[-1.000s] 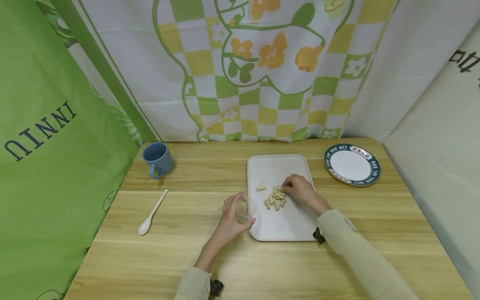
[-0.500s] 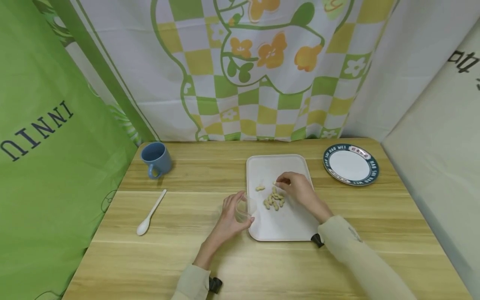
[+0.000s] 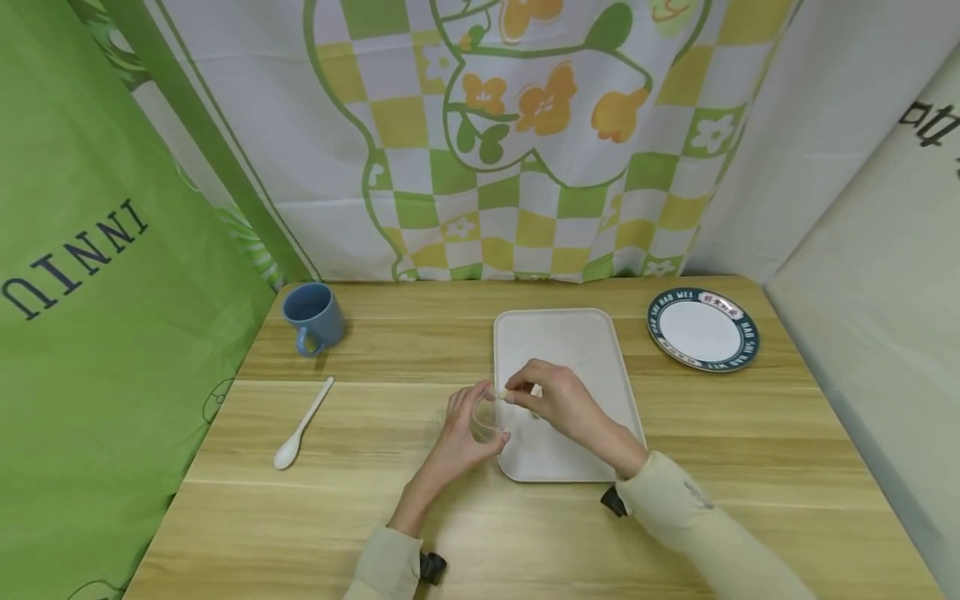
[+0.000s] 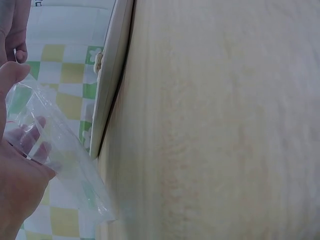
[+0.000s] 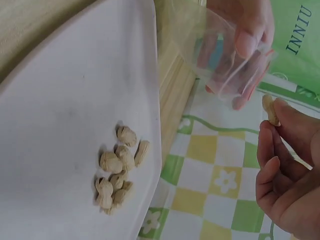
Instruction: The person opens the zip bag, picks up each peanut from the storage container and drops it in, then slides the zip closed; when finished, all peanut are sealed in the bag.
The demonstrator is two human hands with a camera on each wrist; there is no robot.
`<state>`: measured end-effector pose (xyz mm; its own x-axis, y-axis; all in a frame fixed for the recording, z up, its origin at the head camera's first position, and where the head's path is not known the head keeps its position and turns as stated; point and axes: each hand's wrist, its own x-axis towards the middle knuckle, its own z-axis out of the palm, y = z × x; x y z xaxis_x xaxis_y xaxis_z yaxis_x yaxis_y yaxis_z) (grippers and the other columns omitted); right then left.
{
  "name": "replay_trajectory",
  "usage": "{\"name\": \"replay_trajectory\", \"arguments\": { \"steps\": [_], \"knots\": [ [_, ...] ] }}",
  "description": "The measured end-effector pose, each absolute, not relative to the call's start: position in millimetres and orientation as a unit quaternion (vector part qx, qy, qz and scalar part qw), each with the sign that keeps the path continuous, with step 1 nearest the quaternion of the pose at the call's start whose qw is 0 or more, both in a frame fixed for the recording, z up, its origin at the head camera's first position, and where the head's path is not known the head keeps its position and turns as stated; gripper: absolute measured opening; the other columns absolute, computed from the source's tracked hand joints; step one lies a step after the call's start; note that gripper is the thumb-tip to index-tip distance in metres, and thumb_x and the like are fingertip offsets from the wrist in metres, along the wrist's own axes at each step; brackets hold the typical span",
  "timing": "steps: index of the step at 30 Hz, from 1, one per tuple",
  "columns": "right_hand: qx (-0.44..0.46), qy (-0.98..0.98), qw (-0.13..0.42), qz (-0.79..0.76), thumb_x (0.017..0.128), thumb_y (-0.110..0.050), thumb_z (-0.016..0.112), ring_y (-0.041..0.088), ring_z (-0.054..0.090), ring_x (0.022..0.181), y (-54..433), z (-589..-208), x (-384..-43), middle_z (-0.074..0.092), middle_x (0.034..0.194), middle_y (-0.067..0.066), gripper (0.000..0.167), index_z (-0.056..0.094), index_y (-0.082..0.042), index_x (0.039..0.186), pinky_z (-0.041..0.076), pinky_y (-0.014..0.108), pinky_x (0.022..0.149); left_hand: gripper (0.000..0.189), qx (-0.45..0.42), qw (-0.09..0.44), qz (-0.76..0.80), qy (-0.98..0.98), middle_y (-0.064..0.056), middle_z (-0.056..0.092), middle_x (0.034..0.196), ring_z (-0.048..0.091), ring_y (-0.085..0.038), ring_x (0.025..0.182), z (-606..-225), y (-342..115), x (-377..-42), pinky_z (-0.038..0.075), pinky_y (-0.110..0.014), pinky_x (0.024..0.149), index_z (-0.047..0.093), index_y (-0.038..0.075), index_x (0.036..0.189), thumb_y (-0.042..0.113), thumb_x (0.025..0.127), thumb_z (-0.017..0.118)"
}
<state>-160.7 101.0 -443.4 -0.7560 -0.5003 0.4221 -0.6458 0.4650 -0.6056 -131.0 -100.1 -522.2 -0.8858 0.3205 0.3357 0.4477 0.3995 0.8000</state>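
Observation:
My left hand (image 3: 459, 437) grips a clear plastic zip bag (image 5: 220, 55) at its mouth, thumb and fingers spread so the mouth gapes. A thin red line runs along the bag's opening, and its body hangs down in the left wrist view. Between thumb and fingertips my right hand (image 3: 562, 404) pinches a single peanut (image 5: 270, 109), close beside the bag's mouth. Several more unshelled peanuts (image 5: 111, 162) lie in a loose pile on the white tray (image 3: 558, 333); in the head view my right hand hides most of them.
A blue mug (image 3: 313, 317) stands at the table's back left, with a white spoon (image 3: 303, 425) in front of it. A round plate with a dark green patterned rim (image 3: 742, 340) lies at the back right. A checkered curtain (image 3: 517, 208) hangs behind the table (image 3: 540, 542).
My right hand has picked a peanut from the pile, lifted it and carried it left to the bag's mouth. My left hand keeps its place with the bag.

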Motion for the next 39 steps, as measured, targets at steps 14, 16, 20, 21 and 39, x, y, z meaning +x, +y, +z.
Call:
{"name": "replay_trajectory", "arguments": {
  "steps": [14,16,20,21,39],
  "knots": [
    [0.371,-0.864,0.083,0.330,0.083,-0.011,0.074,0.010,0.060,0.076,94.9,-444.5,-156.0,0.065,0.086,-0.001,0.011,0.073,-0.006,0.093,0.052,0.024,0.065,0.078,-0.221,0.054,-0.500,-0.835,-0.002,0.049,0.125,0.033,-0.025,0.128,-515.3,-96.4,-130.3,0.033,-0.053,0.105,0.036,0.013,0.144,0.018,0.078,0.076],
    [0.361,-0.863,0.084,0.344,0.085,-0.011,0.073,0.008,0.059,0.075,98.6,-442.8,-159.0,0.065,0.085,-0.002,0.009,0.073,-0.007,0.093,0.052,0.027,0.065,0.078,-0.222,0.056,-0.498,-0.836,-0.002,0.049,0.124,0.033,-0.025,0.128,-514.1,-96.0,-130.0,0.033,-0.053,0.105,0.036,0.012,0.144,0.018,0.078,0.075],
    [0.325,-0.871,0.088,0.358,0.087,-0.012,0.070,0.007,0.058,0.072,112.7,-440.9,-173.1,0.065,0.082,-0.004,0.008,0.074,-0.007,0.092,0.051,0.028,0.062,0.079,-0.226,0.059,-0.494,-0.838,-0.003,0.050,0.123,0.033,-0.026,0.127,-512.5,-95.5,-129.7,0.034,-0.052,0.104,0.035,0.012,0.145,0.018,0.078,0.075],
    [0.314,-0.876,0.085,0.356,0.087,-0.012,0.070,0.008,0.058,0.072,117.3,-442.1,-178.3,0.065,0.082,-0.003,0.008,0.074,-0.007,0.092,0.051,0.028,0.062,0.079,-0.227,0.061,-0.493,-0.838,-0.003,0.050,0.122,0.033,-0.026,0.127,-512.7,-95.5,-129.7,0.034,-0.053,0.104,0.035,0.012,0.145,0.017,0.078,0.075],
    [0.235,-0.928,-0.047,0.285,0.085,-0.005,0.069,0.018,0.057,0.073,130.0,-476.7,-228.4,0.064,0.081,0.007,0.014,0.071,0.001,0.098,0.049,0.033,0.065,0.079,-0.226,0.072,-0.504,-0.831,-0.006,0.050,0.121,0.034,-0.030,0.126,-517.0,-94.9,-126.6,0.032,-0.055,0.105,0.037,0.003,0.143,0.012,0.075,0.076]
  ]
}}
